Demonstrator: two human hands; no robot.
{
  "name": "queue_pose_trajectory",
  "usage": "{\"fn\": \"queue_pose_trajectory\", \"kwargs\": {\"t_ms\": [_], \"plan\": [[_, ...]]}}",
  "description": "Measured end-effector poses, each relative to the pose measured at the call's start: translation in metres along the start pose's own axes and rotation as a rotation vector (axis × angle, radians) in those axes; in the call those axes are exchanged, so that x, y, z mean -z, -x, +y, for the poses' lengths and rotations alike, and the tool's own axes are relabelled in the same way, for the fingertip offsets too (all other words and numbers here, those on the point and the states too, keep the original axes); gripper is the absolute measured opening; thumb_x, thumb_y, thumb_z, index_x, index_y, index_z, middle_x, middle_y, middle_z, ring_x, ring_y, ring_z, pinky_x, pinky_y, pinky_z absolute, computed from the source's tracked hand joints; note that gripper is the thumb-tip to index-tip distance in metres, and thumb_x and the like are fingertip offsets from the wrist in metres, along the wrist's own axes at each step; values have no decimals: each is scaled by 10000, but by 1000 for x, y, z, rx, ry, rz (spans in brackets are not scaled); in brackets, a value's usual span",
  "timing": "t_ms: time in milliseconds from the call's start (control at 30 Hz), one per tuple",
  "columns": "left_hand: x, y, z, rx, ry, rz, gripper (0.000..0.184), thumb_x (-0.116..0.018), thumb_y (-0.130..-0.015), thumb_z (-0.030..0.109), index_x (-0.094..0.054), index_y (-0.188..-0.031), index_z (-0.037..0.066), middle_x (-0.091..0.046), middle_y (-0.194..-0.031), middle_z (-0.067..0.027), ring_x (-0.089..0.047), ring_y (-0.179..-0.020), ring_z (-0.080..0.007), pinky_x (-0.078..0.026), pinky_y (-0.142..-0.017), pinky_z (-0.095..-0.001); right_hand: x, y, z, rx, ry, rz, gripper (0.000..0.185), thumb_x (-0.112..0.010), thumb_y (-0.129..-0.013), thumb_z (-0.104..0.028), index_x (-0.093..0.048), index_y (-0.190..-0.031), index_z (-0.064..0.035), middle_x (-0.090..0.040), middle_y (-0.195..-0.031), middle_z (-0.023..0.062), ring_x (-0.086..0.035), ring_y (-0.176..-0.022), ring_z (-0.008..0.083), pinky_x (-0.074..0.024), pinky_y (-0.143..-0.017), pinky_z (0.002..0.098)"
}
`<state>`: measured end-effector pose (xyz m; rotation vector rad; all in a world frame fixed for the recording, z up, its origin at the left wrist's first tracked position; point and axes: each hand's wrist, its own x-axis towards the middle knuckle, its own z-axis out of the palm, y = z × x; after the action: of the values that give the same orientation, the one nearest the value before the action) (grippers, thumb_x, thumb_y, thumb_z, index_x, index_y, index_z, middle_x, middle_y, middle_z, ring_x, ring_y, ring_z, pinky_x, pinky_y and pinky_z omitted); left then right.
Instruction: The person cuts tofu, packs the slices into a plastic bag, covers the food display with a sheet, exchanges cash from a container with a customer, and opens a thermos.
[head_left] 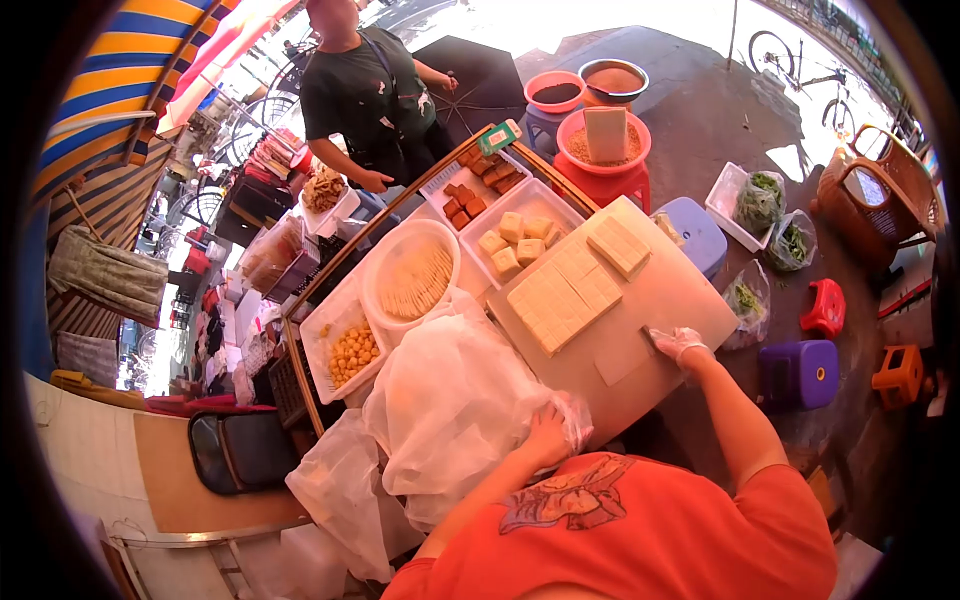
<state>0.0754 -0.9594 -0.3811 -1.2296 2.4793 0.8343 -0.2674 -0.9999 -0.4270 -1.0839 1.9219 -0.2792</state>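
Note:
My right hand [680, 346], in a clear plastic glove, grips a small flat blade [650, 339] over the pale board [690, 290]. Its exact kind is hard to make out. At the board's near left edge, my left hand [546, 440] is closed on a bunched clear plastic bag [577, 420]; some of its fingers are hidden. A large slab of scored tofu [565, 300] lies on the board, with a smaller tofu slab [619, 246] beyond it. To the left, a large heap of white plastic bags [450, 390] touches my left forearm.
Beyond the board stand a tray of tofu cubes [520, 240], brown tofu pieces [465, 204], a round white basket [410, 272] and yellow fried pieces [354, 352]. A person [370, 90] stands across the stall. Stools [798, 375] and bagged greens [748, 303] are at right.

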Motion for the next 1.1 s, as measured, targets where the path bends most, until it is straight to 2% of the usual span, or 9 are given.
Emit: {"fn": "queue_pose_trajectory", "kwargs": {"t_ms": [33,133,200,333,500,600,733,1000,1100], "plan": [[5,1,3,24,25,-35,652,-330,-946,525,-312,-1406,63,-298,-1455,-165,-261,-1325,-348,-251,-1032,-553,5,12,-10,-15,-25,3,615,-614,-832,-377,-476,-1289,9,-502,-1298,185,-475,-1211,307,-400,-963,355],[46,-12,-28,-150,1121,-82,640,-275,-969,521,-329,-1388,39,-356,-1431,-119,-352,-1286,-247,-333,-1022,-433,12,30,-28,-16,-143,37,558,-615,-840,-311,-487,-1278,10,-517,-1290,174,-493,-1194,294,-411,-944,354],[64,-26,-60,-231,1555,256,678,-357,-956,511,-304,-1396,-2,-319,-1454,-115,-297,-1342,-201,-250,-1106,-321,-3,6,1,36,-123,62,614,-678,-782,-346,-516,-1241,28,-552,-1255,179,-538,-1146,294,-430,-916,358],[189,-41,-52,-197,2083,578,644,-335,-970,483,-308,-1394,-2,-344,-1436,-108,-291,-1349,-220,-195,-1134,-330,-11,-23,15,-63,-158,-28,559,-653,-793,-328,-537,-1232,-1,-567,-1226,183,-559,-1110,293,-441,-899,353],[164,-31,-35,-290,1611,529,614,-353,-974,459,-348,-1359,-20,-407,-1382,-125,-352,-1302,-233,-222,-1120,-338,9,23,-15,144,-267,-9,535,-646,-794,-318,-545,-1220,-11,-573,-1201,187,-554,-1102,310,-446,-891,365],[55,-23,-61,-203,826,358,551,-328,-980,376,-326,-1378,-6,-377,-1404,-157,-323,-1324,-261,-229,-1093,-407,3,4,-1,-26,-142,-34,535,-653,-792,-309,-541,-1225,-15,-564,-1225,167,-542,-1121,280,-440,-897,347],[37,3,13,-73,-111,24,624,-406,-936,459,-322,-1396,47,-403,-1372,-188,-314,-1297,-348,-248,-1016,-589,2,11,-3,20,-210,26,545,-661,-788,-303,-531,-1233,-18,-573,-1208,160,-555,-1096,264,-444,-882,340],[18,-4,8,-22,43,-64,633,-359,-936,499,-347,-1386,54,-380,-1393,-200,-232,-1327,-405,-232,-974,-673,19,38,-44,-145,-314,-9,478,-647,-822,-177,-515,-1237,20,-560,-1206,105,-520,-1079,203,-412,-899,324],[21,-5,8,-33,73,-93,629,-361,-936,496,-348,-1385,55,-380,-1390,-208,-232,-1326,-404,-251,-966,-672,10,19,-16,73,-37,-14,487,-635,-823,-231,-523,-1233,7,-575,-1190,125,-539,-1072,238,-416,-903,331]]}}
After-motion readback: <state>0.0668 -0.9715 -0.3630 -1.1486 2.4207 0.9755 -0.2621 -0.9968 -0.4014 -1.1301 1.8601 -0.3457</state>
